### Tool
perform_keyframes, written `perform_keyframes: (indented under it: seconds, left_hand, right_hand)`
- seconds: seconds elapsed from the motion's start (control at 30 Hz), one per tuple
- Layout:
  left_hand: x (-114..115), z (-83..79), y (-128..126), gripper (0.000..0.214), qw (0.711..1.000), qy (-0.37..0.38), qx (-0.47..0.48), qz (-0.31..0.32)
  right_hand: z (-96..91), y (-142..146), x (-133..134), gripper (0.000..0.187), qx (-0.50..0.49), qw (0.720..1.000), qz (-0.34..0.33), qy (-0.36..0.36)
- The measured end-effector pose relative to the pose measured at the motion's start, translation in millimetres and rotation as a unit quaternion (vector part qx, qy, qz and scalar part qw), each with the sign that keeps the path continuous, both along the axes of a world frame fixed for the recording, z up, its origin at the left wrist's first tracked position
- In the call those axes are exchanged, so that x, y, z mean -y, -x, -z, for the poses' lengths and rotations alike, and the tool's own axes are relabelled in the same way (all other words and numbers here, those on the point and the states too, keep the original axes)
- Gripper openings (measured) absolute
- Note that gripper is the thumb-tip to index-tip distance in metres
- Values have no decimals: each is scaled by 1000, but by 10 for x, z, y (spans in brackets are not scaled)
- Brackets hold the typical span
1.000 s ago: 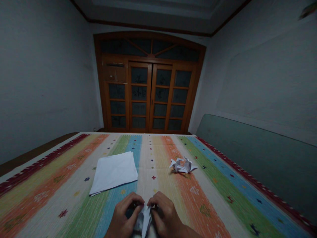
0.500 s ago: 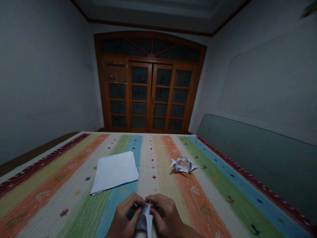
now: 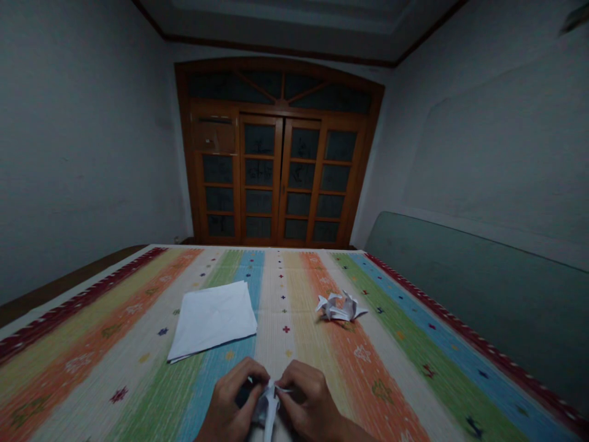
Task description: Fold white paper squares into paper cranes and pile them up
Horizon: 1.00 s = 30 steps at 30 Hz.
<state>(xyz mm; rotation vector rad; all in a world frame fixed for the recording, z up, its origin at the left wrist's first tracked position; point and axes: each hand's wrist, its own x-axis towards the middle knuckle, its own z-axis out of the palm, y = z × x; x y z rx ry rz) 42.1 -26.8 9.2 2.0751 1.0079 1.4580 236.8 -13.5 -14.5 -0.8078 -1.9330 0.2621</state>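
Observation:
Both my hands are low at the near edge of the view and pinch a folded piece of white paper (image 3: 267, 406) between them. My left hand (image 3: 232, 399) grips its left side, and my right hand (image 3: 307, 402) grips its right side. Part of the paper is hidden by my fingers. Beyond my left hand lies a stack of white paper sheets (image 3: 211, 320). A finished white origami figure (image 3: 341, 308), crane-like with pointed parts, sits beyond my right hand. Neither touches my hands.
Everything lies on a wide cover woven in coloured stripes (image 3: 391, 380), with small stitched motifs. A grey-green padded panel (image 3: 478, 288) runs along its right side. Wooden glazed double doors (image 3: 278, 166) stand at the far end of the room.
The folded paper has shifted between my fingers, and its long point now tilts slightly left. My hands have barely moved. The paper stack and origami figure stay in place.

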Motion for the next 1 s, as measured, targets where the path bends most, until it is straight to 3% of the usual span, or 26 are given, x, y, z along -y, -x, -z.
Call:
perform_keyframes:
  seconds: [0.37, 0.5, 0.67, 1.0]
  left_hand:
    - [-18, 38, 16, 15, 1000, -3, -4, -12]
    - [-14, 42, 16, 16, 1000, -4, -2, -8]
    - [-20, 24, -3, 15, 1000, 1, -1, -3]
    - [-9, 8, -1, 14, 1000, 19, -9, -13]
  right_hand:
    - [-37, -18, 24, 10, -13, 994, -49, 92]
    - [-17, -8, 6, 15, 3, 996, -43, 78]
    - [47, -3, -17, 10, 7, 998, -32, 58]
    - [126, -41, -17, 11, -14, 997, -79, 3]
